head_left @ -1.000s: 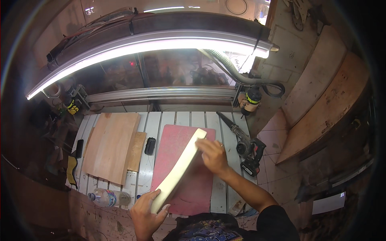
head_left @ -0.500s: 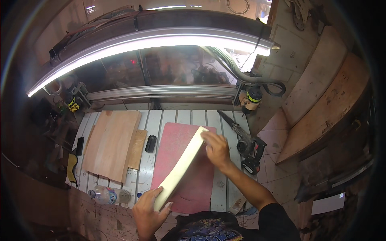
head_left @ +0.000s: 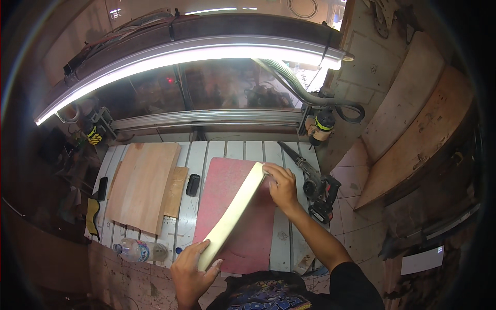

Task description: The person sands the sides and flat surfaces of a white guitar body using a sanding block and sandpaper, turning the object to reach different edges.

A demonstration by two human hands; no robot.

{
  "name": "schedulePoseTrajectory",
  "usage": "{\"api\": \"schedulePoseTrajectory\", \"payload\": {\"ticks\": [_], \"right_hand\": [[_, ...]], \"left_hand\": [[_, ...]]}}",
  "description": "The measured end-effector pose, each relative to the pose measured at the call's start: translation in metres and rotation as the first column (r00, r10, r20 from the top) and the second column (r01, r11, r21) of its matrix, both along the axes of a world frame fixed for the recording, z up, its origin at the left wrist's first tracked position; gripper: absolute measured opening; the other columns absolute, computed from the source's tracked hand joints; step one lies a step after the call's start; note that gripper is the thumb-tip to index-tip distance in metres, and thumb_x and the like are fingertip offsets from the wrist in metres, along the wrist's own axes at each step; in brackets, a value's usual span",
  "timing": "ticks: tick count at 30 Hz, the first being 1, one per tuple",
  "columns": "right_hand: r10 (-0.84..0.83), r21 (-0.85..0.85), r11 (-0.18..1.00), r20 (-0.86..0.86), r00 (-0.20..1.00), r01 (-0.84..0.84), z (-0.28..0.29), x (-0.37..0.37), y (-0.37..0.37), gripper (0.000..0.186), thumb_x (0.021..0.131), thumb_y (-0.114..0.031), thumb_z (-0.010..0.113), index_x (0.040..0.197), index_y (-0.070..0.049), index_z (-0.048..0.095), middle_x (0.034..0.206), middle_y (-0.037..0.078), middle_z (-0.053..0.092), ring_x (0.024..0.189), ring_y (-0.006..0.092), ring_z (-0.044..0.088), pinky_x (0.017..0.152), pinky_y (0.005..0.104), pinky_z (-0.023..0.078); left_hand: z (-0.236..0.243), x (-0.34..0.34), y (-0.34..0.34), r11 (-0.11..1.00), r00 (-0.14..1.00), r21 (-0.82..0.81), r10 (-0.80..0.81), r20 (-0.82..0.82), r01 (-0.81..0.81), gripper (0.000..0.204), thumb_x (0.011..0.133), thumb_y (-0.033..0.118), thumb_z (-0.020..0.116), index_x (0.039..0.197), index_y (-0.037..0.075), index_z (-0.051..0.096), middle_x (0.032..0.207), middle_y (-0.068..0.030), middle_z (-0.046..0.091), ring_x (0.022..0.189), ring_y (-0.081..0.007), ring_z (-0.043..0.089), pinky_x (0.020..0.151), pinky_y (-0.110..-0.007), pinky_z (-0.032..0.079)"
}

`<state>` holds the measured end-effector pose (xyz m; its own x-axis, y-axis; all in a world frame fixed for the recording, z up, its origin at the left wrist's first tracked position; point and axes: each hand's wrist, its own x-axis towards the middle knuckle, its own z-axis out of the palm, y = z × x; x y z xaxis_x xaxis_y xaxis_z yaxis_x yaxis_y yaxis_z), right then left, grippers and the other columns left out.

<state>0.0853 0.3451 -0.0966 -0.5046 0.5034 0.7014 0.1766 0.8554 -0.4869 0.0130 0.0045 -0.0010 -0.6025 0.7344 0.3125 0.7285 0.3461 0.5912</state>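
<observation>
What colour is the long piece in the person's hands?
The long piece is pale cream-yellow, with no pattern visible; it shows best in the head view.

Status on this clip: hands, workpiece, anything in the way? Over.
Left hand grips near end of pale yellow curved strip; right hand touches far end. Strip angled across reddish mat. Cordless blower right of mat, apart from strip.

My left hand (head_left: 190,267) was low and close to me, its thumb (head_left: 215,267) set opposite the fingers in a grip. My right hand (head_left: 283,188) was farther out, fingers bent leftward, the bare forearm (head_left: 323,235) slanting up behind it.
</observation>
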Motion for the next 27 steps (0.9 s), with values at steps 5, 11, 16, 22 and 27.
{"api": "schedulePoseTrajectory", "payload": {"ticks": [5,11,16,22,27], "right_hand": [[0.222,0.064,0.97,0.155,0.963,-0.234,0.009,0.01,-0.06,0.04,0.082,0.006,0.062,0.116,-0.01,0.077,0.12,0.005,0.077,0.085,0.0337,0.066,0.083,0.0421,0.054],[0.108,0.124,0.986,0.064,0.992,-0.115,0.003,-0.006,-0.032,0.043,0.079,0.007,0.06,0.114,-0.011,0.078,0.122,0.006,0.077,0.079,0.0288,0.063,0.073,0.0403,0.053],[0.233,0.164,0.952,0.161,0.959,-0.259,0.001,-0.003,-0.05,0.041,0.082,0.005,0.058,0.113,-0.011,0.078,0.12,0.003,0.078,0.074,0.0271,0.061,0.068,0.0392,0.053],[0.142,0.148,0.975,0.145,0.979,-0.164,0.006,-0.005,-0.053,0.037,0.085,0.003,0.059,0.112,-0.012,0.079,0.121,0.004,0.078,0.075,0.0298,0.061,0.07,0.0393,0.053],[0.138,0.165,0.976,0.028,0.99,-0.141,0.005,-0.011,-0.002,0.043,0.084,0.005,0.058,0.117,-0.012,0.079,0.125,0.003,0.077,0.071,0.0253,0.055,0.07,0.0367,0.049]], "left_hand": [[0.0,-0.003,-0.002,1.0,1.0,-0.009,0.017,-0.005,-0.017,0.053,0.07,0.019,0.091,0.118,0.005,0.072,0.113,-0.0155,0.075,0.101,-0.0354,0.073,0.087,-0.043,0.058],[0.002,0.0,-0.001,1.0,1.0,-0.006,0.008,-0.009,-0.008,0.052,0.071,0.019,0.09,0.118,0.004,0.072,0.113,-0.0153,0.075,0.102,-0.0354,0.073,0.087,-0.043,0.058],[0.003,-0.003,-0.002,1.0,1.0,-0.006,0.023,0.007,-0.022,0.051,0.071,0.018,0.089,0.117,0.004,0.072,0.114,-0.016,0.075,0.101,-0.0353,0.073,0.087,-0.042,0.058],[0.001,-0.001,-0.001,1.0,1.0,-0.008,0.008,0.001,-0.008,0.051,0.072,0.019,0.089,0.118,0.005,0.072,0.114,-0.0145,0.075,0.102,-0.0345,0.073,0.087,-0.042,0.058],[-0.001,0.004,0.0,1.0,1.0,0.007,-0.012,0.002,0.012,0.053,0.071,0.02,0.09,0.118,0.004,0.072,0.113,-0.016,0.075,0.101,-0.0352,0.073,0.088,-0.043,0.058]]}}
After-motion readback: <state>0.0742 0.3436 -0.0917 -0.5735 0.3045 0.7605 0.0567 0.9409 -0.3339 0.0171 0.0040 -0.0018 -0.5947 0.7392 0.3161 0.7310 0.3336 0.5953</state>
